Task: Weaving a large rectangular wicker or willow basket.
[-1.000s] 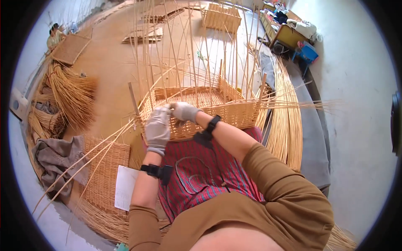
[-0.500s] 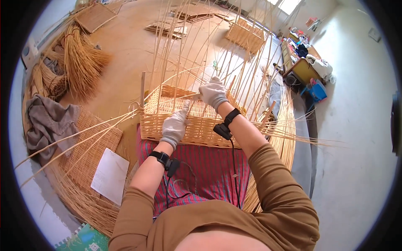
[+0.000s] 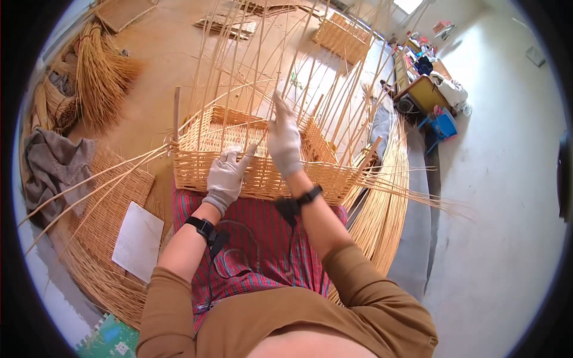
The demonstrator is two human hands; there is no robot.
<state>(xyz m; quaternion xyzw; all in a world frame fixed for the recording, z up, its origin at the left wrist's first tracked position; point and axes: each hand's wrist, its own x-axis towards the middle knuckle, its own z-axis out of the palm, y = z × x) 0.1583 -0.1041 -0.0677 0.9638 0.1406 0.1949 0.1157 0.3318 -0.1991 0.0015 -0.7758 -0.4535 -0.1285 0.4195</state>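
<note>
A smooth tan floor (image 3: 170, 77) spreads through the room, and a plain pale wall (image 3: 501, 155) stands at the right side. Before this wall lies a long bundle of thin straw-coloured rods (image 3: 382, 203), near enough, it seems, to be in reach. In the middle is the rectangular basket of pale woven wicker (image 3: 259, 180); its near side is over the red striped cloth (image 3: 274, 238) on the lap, probably because this gives support and brings the rim close to both hands. Tall slender upright rods (image 3: 225, 119) stand along the basket, so the room for moving is narrow among them and wider above the basket's inside. At the near left corner a brown wooden post (image 3: 176, 113) rises over the rim, and long pale canes (image 3: 89, 181) stick out sideways, making an edge to mind. The left hand (image 3: 228, 172), in a whitish glove, lies against the near wall with fingers at the rim, perhaps to steady it; whether they pinch a strand, I cannot tell. The right hand (image 3: 283, 140), gloved likewise, is raised above the rim, its fingers stretched out and unclenched; no held thing shows.
</note>
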